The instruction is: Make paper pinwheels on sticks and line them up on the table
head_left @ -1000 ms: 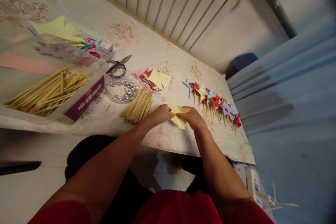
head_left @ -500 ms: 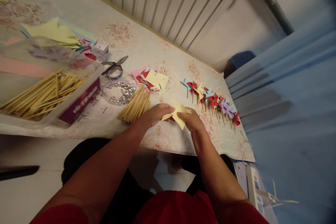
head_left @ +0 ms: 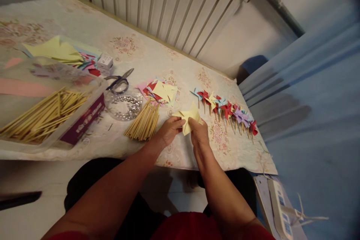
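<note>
Between my hands is a yellow paper pinwheel (head_left: 188,117) with its blades partly folded in. My left hand (head_left: 171,129) pinches its left side, and my right hand (head_left: 199,129) grips the right, thumb pressed near the centre. Left of my hands lies a fanned bundle of thin wooden sticks (head_left: 143,123). Just beyond the sticks is a pile of cut paper squares (head_left: 160,92) in yellow, red and pink. A clear round dish (head_left: 125,105) of small shiny metal pieces sits beside them. To the right, finished-looking pinwheels on sticks (head_left: 222,105) lie in an overlapping row.
A clear plastic bin (head_left: 92,93) of sticks fills the left side. Scissors (head_left: 120,81), small white boxes (head_left: 105,63) and yellow paper sheets (head_left: 53,50) lie around it. A radiator (head_left: 152,3) borders the back, a blue curtain (head_left: 295,120) the right. A power strip (head_left: 279,208) is at lower right.
The yellow pinwheel has been turned and tilted in my hands, with both hands still on it. My right hand has shifted slightly left. The camera view has tipped a little upward.
</note>
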`<state>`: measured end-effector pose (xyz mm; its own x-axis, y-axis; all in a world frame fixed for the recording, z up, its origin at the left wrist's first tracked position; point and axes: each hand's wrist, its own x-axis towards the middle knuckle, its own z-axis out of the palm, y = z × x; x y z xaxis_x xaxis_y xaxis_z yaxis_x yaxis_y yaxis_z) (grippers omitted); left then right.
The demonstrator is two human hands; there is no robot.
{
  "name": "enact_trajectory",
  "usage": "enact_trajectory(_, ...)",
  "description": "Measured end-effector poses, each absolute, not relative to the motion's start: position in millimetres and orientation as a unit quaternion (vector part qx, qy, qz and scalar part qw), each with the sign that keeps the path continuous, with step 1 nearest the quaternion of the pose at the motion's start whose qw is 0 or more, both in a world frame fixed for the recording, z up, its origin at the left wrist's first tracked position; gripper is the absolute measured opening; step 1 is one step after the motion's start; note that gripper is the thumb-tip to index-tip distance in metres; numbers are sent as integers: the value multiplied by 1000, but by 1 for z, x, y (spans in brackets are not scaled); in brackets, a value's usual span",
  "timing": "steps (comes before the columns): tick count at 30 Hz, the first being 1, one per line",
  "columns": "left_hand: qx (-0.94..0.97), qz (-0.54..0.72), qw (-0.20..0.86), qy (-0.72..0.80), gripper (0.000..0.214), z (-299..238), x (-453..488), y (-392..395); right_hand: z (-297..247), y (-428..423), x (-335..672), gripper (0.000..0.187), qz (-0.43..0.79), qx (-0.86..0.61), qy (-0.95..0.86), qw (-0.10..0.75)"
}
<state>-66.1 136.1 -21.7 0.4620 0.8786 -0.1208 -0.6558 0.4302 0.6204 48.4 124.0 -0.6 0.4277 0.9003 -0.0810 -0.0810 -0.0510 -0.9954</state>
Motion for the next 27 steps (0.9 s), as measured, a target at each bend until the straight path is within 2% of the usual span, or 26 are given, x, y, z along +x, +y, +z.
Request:
enact_trajectory(9,263,502,781,262,31,-28,-60,140,-5,122,37,27,420,-598,-366,576)
enact_trajectory(15,246,503,789,253,29,-29,-60,140,-7,121,31,32,427,-593,-330,598)
enact_trajectory(22,266,504,775,274,28,-31,-61,141,-6,120,26,28,445,-576,-326,603)
enact_trajectory(27,255,503,782,267,30,-27,-63,142,-3,109,31,34,424,-577,-353,602)
